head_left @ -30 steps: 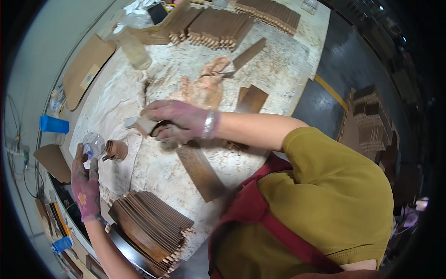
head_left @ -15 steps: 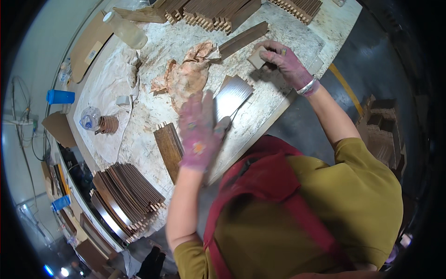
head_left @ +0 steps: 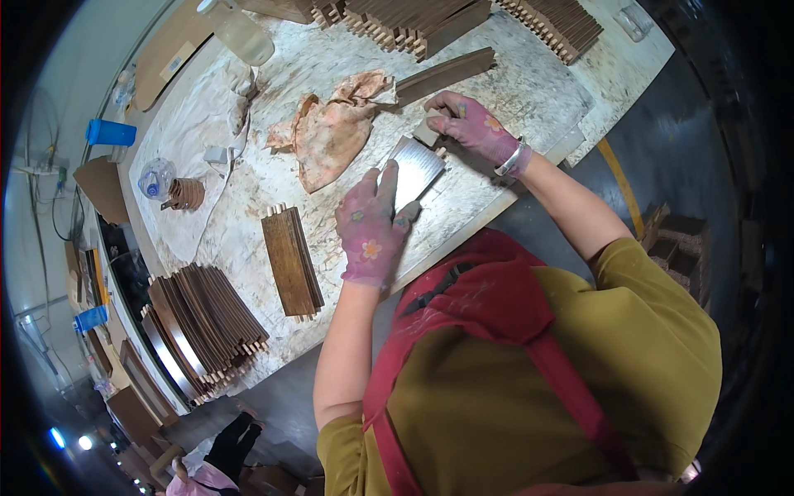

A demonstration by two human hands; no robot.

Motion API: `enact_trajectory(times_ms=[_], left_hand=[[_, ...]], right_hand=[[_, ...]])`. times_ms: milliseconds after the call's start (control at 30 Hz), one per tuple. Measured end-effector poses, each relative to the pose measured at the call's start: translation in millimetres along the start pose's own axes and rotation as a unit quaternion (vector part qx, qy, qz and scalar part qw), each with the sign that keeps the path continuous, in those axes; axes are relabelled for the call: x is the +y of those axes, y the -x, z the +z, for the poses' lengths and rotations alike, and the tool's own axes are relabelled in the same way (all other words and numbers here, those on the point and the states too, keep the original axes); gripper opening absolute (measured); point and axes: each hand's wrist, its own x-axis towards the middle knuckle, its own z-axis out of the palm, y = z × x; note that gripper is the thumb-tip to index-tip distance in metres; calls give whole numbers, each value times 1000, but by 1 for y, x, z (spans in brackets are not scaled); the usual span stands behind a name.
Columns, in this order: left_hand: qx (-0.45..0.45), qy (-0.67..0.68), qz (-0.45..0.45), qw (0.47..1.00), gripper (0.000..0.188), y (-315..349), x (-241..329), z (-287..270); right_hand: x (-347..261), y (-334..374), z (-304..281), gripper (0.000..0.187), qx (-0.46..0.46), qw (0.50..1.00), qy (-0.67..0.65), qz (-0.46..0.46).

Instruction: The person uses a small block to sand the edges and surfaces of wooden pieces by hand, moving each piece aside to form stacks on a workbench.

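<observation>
Pink-gloved left hand (head_left: pixel 374 225): loosely spread, fingertips on glossy brown wooden slat (head_left: pixel 419 171);
Pink-gloved right hand (head_left: pixel 475 130): curled round small beige rectangular block (head_left: pixel 425 132)

On the worktop (head_left: pixel 533 103), a rag (head_left: pixel 335 136) is laid behind and left of the panel (head_left: pixel 420 170); farther left, a slat row (head_left: pixel 213 314) is set.

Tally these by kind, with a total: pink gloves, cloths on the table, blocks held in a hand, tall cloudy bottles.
Pink gloves: 2, on the left hand and right hand
Cloths: 2, a peach rag and a white cloth
Held block: 1
Tall cloudy bottle: 1
Total: 6
</observation>
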Motion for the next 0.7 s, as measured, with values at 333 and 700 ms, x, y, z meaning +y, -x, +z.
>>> enact_trajectory(times_ms=[333, 700], left_hand=[[-12, -17, -16, 1000, 65, 1, -3, 4], [-58, 81, 45, 994, 49, -12, -36, -2]], right_hand=[[2, 7, 8, 42, 27, 999, 29, 20], [-19, 88, -9, 35, 25, 996, 87, 15]])
